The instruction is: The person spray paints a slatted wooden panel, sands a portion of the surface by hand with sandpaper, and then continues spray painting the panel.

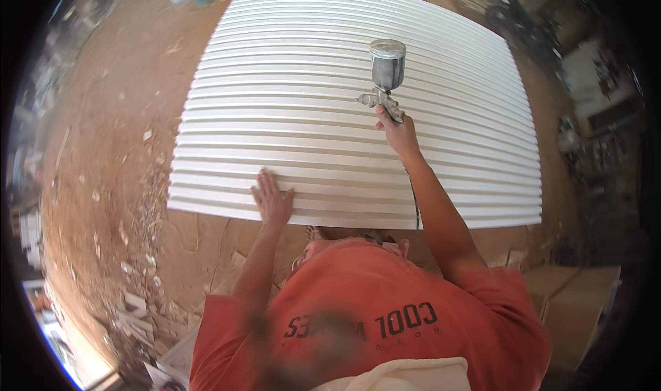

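A large white panel with parallel ridges [289, 112] lies in front of me, its ridges running left to right. My right hand [401, 135] is closed round the handle of a metal spray gun [387, 102], held over the panel right of its middle. On top of the gun stands a grey cup with a lid [387, 66], and its nozzle points left. A thin dark hose [414, 202] hangs below that hand along the forearm. Near the panel's front left edge, my left hand [274, 199] lies with fingers stretched out on the ridges.
Reddish-brown dirt ground [117, 115] surrounds the panel, strewn with small scraps. Broken strips and offcuts [138, 322] lie at the lower left. A cardboard box [571, 308] stands at the lower right. Dark clutter [520, 23] lies beyond the panel's far right corner.
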`<move>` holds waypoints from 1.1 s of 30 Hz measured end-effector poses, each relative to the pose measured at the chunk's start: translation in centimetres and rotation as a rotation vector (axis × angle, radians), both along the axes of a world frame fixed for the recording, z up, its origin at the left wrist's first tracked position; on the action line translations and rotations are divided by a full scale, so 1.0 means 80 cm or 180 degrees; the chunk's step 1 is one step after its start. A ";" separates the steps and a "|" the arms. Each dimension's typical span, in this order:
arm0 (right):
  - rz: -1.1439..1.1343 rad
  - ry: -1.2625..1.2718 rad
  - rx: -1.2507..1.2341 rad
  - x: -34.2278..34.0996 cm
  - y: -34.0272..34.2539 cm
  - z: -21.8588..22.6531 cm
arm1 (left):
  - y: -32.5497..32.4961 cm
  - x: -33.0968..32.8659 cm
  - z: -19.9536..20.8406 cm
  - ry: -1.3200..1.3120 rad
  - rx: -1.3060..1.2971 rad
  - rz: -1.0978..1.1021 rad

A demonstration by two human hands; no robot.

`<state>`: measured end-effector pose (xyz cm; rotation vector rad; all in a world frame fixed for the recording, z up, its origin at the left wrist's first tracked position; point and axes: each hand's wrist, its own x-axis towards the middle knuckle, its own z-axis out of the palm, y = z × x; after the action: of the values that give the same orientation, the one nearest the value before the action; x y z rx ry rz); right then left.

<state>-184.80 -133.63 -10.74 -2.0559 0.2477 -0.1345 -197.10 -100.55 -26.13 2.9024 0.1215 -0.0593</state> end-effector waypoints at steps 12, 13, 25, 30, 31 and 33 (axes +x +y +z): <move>-0.3213 0.0139 -0.0456 -0.182 -0.378 -0.046 | -0.017 -0.008 0.003 -0.0107 -0.0133 -0.0309; -0.3531 0.0446 -0.0552 -0.202 -0.405 -0.037 | -0.022 -0.009 0.001 -0.0188 -0.0186 -0.0401; -0.2783 0.0448 0.0443 -0.268 -0.266 -0.060 | -0.044 -0.004 0.007 -0.0302 -0.0385 -0.0727; -0.1119 0.0280 0.0633 -0.230 -0.116 -0.083 | -0.040 0.005 0.002 -0.0370 -0.0416 -0.0927; -0.0844 0.0330 0.0725 -0.223 -0.086 -0.076 | -0.040 0.007 0.003 -0.0362 -0.0466 -0.0961; -0.0314 0.0272 0.0772 -0.213 -0.043 -0.082 | -0.039 0.008 0.000 -0.0452 -0.0404 -0.0991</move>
<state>-201.81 -137.08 -17.31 -1.8109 0.3993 -0.0731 -196.48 -103.66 -26.12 2.7604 -0.3461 0.0829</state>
